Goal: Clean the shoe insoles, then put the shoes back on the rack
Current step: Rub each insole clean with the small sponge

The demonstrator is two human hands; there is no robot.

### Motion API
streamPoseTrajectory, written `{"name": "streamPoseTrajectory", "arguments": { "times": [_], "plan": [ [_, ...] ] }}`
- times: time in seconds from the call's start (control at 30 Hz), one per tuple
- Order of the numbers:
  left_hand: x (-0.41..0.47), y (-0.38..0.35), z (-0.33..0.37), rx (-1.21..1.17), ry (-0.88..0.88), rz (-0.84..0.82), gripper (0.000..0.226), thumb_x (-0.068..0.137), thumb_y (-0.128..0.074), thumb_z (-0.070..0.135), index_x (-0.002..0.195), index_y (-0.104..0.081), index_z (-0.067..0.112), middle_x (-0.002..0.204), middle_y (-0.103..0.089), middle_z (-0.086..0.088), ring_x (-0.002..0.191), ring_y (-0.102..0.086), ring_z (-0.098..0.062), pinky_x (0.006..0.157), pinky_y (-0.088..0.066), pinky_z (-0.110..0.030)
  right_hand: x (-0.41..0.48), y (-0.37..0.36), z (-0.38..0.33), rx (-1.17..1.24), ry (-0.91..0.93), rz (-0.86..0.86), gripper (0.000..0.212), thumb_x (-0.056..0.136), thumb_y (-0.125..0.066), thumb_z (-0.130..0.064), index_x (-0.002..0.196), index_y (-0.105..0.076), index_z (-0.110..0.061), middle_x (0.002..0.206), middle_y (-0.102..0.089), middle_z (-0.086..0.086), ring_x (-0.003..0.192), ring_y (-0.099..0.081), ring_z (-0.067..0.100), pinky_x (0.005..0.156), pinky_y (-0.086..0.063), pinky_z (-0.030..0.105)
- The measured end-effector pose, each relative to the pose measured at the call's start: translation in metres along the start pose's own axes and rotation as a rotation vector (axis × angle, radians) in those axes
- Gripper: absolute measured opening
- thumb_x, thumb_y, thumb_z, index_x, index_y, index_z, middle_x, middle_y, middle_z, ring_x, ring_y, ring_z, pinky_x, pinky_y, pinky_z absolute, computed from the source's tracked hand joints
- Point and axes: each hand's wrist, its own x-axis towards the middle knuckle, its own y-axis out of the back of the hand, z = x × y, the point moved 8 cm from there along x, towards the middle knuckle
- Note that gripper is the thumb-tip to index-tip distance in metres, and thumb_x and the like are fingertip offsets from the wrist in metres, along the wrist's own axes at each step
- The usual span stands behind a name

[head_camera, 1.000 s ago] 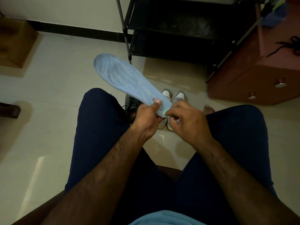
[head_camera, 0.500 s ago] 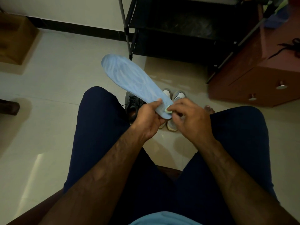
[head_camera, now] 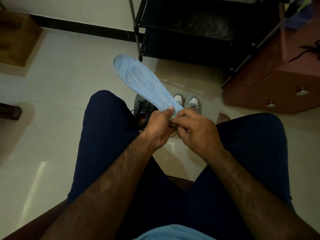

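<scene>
The pale blue foam insole with a wavy line pattern [head_camera: 142,84] is hanging in the air at the middle of the frame. Its long axis is running from the heel end at the centre to the toe end at the upper left, near the leg of the black metal shoe rack [head_camera: 199,25]. Both hands are meeting at the heel, so the whole length is lying beyond the fingers.

The left hand [head_camera: 156,126] is gripping the heel, thumb on top and fingers curled beneath. The right hand [head_camera: 199,132], touching it, is pinching the heel's edge with curled fingertips; whether it is also holding a cloth I cannot tell.

With the left hand anchoring, any wipe is probably going to travel up-left from the right hand. The grey and white sneakers [head_camera: 191,102] are waiting on the floor just below.
</scene>
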Motion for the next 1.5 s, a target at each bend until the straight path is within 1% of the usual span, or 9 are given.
{"name": "streamPoseTrajectory", "arguments": {
  "times": [0.13,0.3,0.47,0.6,0.73,0.9,1.03,1.17,1.5],
  "plan": [
    [0.002,-0.002,-0.001,0.036,-0.005,0.005,0.032,0.110,-0.042,0.015,0.129,-0.056,-0.006,0.120,-0.069,-0.023,0.103,-0.071,-0.030,0.085,-0.062,-0.042,0.005,0.017,0.038,-0.004,-0.215,0.160,0.021,0.088,-0.069,-0.009,0.104,-0.079,-0.020,0.107,-0.069,-0.004,0.089,-0.068,0.019,0.067,-0.058,0.043],
    [0.000,-0.002,-0.002,0.060,-0.003,-0.013,0.026,0.110,-0.043,0.014,0.113,-0.062,-0.003,0.098,-0.073,-0.015,0.083,-0.075,-0.022,0.068,-0.060,-0.034,0.000,0.001,-0.003,0.005,0.017,0.006,0.024,0.089,-0.065,-0.009,0.107,-0.077,-0.019,0.106,-0.068,-0.003,0.088,-0.068,0.019,0.066,-0.057,0.039],
    [0.000,-0.006,-0.002,0.029,0.010,-0.015,0.032,0.110,-0.042,0.015,0.130,-0.056,-0.006,0.124,-0.068,-0.024,0.105,-0.071,-0.031,0.083,-0.062,-0.042,0.008,0.015,0.039,0.016,-0.220,0.157,0.023,0.088,-0.066,-0.011,0.105,-0.079,-0.018,0.107,-0.069,-0.002,0.088,-0.068,0.021,0.069,-0.058,0.044],
    [0.001,-0.002,-0.004,0.048,0.021,-0.034,0.030,0.110,-0.043,0.014,0.122,-0.060,-0.007,0.110,-0.072,-0.020,0.095,-0.073,-0.027,0.077,-0.062,-0.037,0.003,0.002,0.008,0.028,-0.039,0.012,0.026,0.088,-0.066,-0.007,0.107,-0.078,-0.019,0.108,-0.069,-0.003,0.089,-0.068,0.019,0.069,-0.058,0.041],
    [0.003,-0.005,-0.005,0.035,0.031,-0.017,0.033,0.110,-0.044,0.015,0.131,-0.055,-0.007,0.118,-0.069,-0.022,0.101,-0.071,-0.029,0.081,-0.062,-0.040,0.008,0.021,0.046,0.011,-0.241,0.182,0.021,0.088,-0.067,-0.010,0.102,-0.080,-0.020,0.107,-0.071,-0.004,0.088,-0.068,0.018,0.071,-0.058,0.042],
    [0.004,0.000,-0.004,0.017,0.038,-0.026,0.027,0.110,-0.044,0.014,0.120,-0.059,-0.004,0.113,-0.069,-0.021,0.093,-0.073,-0.026,0.078,-0.062,-0.038,0.001,0.001,0.006,0.028,-0.032,-0.022,0.023,0.090,-0.066,-0.010,0.108,-0.078,-0.019,0.110,-0.070,-0.003,0.089,-0.069,0.020,0.070,-0.059,0.042],
    [0.005,-0.004,-0.004,-0.028,0.045,-0.010,0.030,0.110,-0.043,0.015,0.130,-0.055,-0.004,0.122,-0.067,-0.022,0.105,-0.070,-0.030,0.086,-0.062,-0.042,0.006,0.020,0.047,0.029,-0.248,0.140,0.021,0.088,-0.070,-0.009,0.103,-0.081,-0.019,0.109,-0.072,-0.004,0.091,-0.069,0.019,0.075,-0.059,0.043],
    [0.005,0.001,-0.004,-0.024,0.048,-0.015,0.024,0.110,-0.042,0.014,0.120,-0.059,-0.001,0.116,-0.068,-0.020,0.098,-0.070,-0.028,0.084,-0.061,-0.040,0.000,-0.002,0.008,0.056,-0.046,-0.041,0.022,0.090,-0.064,-0.012,0.106,-0.079,-0.018,0.109,-0.070,-0.004,0.089,-0.070,0.021,0.071,-0.059,0.043],
    [0.005,0.003,-0.003,-0.042,0.032,0.022,0.023,0.110,-0.042,0.012,0.117,-0.059,-0.002,0.116,-0.068,-0.022,0.096,-0.071,-0.029,0.077,-0.063,-0.036,-0.004,-0.005,0.012,0.117,-0.057,-0.075,0.022,0.088,-0.070,-0.009,0.102,-0.080,-0.021,0.108,-0.071,-0.008,0.091,-0.069,0.015,0.074,-0.059,0.042]
  ]
}}
